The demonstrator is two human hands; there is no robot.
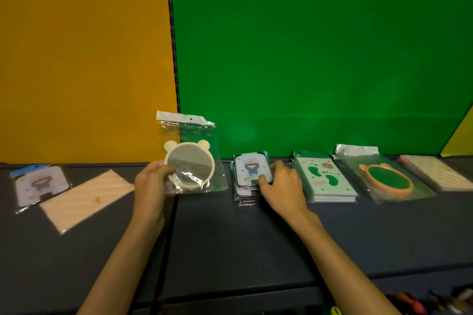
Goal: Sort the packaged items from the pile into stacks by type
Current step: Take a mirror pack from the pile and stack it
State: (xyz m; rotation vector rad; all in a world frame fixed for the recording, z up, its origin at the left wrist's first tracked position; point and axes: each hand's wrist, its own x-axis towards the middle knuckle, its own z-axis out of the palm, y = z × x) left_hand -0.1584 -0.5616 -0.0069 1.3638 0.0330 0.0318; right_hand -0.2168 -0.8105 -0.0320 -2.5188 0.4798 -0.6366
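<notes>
4 stacks (pixel 326 181), 2 loose packets (pixel 87 198), 1 held mirror (pixel 190 166).

Head view, forward-down over table (pixel 230 238) (close).

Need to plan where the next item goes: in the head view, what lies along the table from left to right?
Cartoon-girl packet → beige flat packet → left hand holding cream bear-ear mirror → cartoon-girl stack under right hand → footprint notebook stack → orange bear-ear mirror → beige packet stack.
</notes>
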